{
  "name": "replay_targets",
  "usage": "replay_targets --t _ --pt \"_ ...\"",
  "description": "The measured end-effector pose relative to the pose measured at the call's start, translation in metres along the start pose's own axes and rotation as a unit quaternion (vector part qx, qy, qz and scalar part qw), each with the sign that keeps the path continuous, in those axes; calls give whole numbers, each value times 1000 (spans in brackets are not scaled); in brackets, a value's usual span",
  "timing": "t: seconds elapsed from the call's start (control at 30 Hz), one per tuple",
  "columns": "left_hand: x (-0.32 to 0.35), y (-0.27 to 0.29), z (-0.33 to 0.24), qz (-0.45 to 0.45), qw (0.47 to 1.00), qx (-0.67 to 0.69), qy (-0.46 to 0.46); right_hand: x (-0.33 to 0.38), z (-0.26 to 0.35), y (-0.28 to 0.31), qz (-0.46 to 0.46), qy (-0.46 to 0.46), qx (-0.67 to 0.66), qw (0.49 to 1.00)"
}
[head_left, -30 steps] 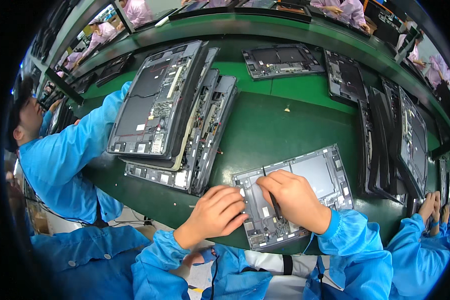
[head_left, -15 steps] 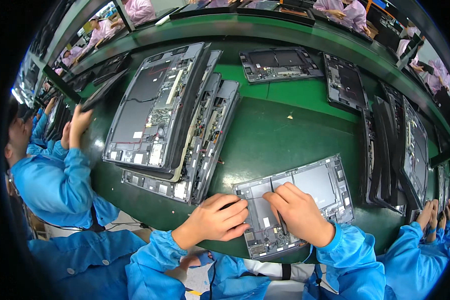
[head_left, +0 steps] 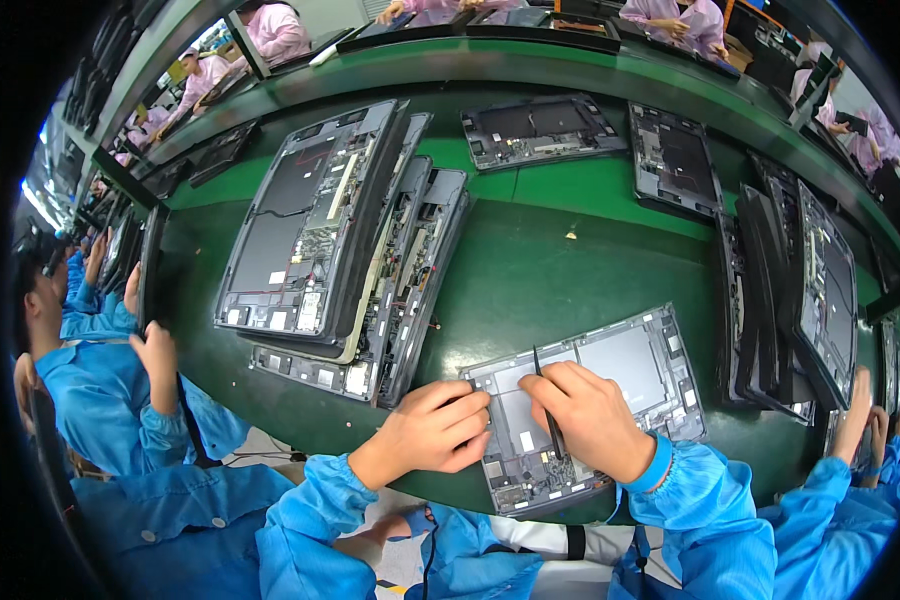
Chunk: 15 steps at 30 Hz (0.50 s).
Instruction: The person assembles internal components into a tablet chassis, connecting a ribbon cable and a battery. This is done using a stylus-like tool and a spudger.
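Note:
An opened grey tablet chassis [head_left: 630, 365] lies on the green bench in front of me, circuit side up. My left hand [head_left: 430, 430] rests on its left edge, fingers curled and pressing on the frame. My right hand [head_left: 585, 420] sits over the middle of the chassis and grips thin black tweezers [head_left: 545, 400], whose tip points up toward the chassis's top edge. The lower middle of the chassis is hidden under my hands.
A slanted stack of open tablet chassis [head_left: 320, 240] lies to the left. More units stand on edge at the right [head_left: 800, 290] and lie flat at the back [head_left: 540, 130]. A person in blue at the left holds a dark panel [head_left: 150, 270]. The green bench [head_left: 530, 260] lies between.
The view has shifted slightly. My hands stay on the chassis; the right hand has moved a little with the tweezers. The person at the left has brought a dark panel upright.

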<state>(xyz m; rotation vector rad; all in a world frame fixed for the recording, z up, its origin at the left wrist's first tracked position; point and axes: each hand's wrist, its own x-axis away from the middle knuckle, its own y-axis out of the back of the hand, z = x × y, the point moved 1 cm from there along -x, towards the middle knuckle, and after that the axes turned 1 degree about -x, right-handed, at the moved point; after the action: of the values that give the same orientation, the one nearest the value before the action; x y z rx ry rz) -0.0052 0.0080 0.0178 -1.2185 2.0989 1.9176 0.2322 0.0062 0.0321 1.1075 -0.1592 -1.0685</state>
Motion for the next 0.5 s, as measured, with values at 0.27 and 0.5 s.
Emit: replay_targets --t 0.27,0.5 --pt "5 -3 5 -12 997 67 46 -6 7 16 5 -10 -39 999" --pt "5 -1 6 -16 997 73 37 -39 -2 8 14 -34 -343 938"
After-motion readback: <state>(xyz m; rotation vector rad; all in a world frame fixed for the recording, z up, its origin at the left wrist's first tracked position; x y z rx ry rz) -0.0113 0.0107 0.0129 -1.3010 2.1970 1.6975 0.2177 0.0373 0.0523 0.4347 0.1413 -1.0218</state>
